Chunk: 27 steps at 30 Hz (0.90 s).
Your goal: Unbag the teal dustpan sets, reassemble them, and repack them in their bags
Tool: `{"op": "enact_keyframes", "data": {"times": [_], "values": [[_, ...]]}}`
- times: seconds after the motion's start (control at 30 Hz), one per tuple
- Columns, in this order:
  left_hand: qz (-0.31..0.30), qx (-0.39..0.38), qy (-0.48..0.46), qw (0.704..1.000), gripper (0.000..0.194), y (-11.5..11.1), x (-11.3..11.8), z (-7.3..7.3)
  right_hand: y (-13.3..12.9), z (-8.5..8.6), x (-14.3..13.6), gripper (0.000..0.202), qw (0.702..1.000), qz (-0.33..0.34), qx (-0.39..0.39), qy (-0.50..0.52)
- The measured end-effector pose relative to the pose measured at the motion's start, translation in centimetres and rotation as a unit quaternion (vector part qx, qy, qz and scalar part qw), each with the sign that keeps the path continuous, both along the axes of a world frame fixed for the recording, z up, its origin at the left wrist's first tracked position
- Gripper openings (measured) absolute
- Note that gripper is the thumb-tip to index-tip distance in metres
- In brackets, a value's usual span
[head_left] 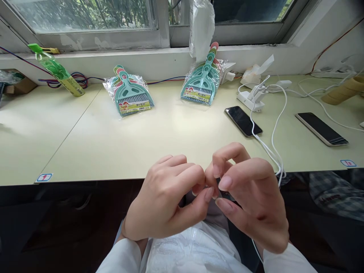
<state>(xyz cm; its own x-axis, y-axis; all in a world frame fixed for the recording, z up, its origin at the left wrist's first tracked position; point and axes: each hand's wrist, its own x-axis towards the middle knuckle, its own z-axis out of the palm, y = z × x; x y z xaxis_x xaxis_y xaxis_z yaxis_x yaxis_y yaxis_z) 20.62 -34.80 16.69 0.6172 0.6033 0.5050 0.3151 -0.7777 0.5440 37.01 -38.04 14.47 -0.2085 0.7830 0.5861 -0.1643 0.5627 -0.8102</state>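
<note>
Pale-yellow table (159, 132): landmark.
Left hand (165, 201): off table's near edge, touching the other's fingertips; pinch hidden, I cannot tell its grip.
Right hand (261, 201): thumb parted from forefinger, loosely open; step judged fingertip work, next calling for separation.
Dustpan packs (132, 93): table's far side.
Black phone (243, 120): table's right half.
White cables (280, 174): over table's near edge; possible snag.

Daylight comes in through the window (85, 15) and makes a bright, shiny patch on the surface (167, 129). Below it is very dark. Things near the sides look stretched.
</note>
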Motion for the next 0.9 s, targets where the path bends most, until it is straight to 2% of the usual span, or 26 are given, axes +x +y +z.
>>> {"op": "enact_keyframes", "data": {"times": [0.47,0.9], "values": [[0.025,-0.007,0.022,0.999,0.017,-0.39,0.23,-0.02,0.15,0.08,0.2,0.036,0.999,0.006,0.021,-0.028],[0.024,-0.006,0.029,0.999,0.015,-0.23,0.23,-0.04,-0.03,-0.3,0.04,0.033,1.0,-0.012,-0.014,-0.016]]}}
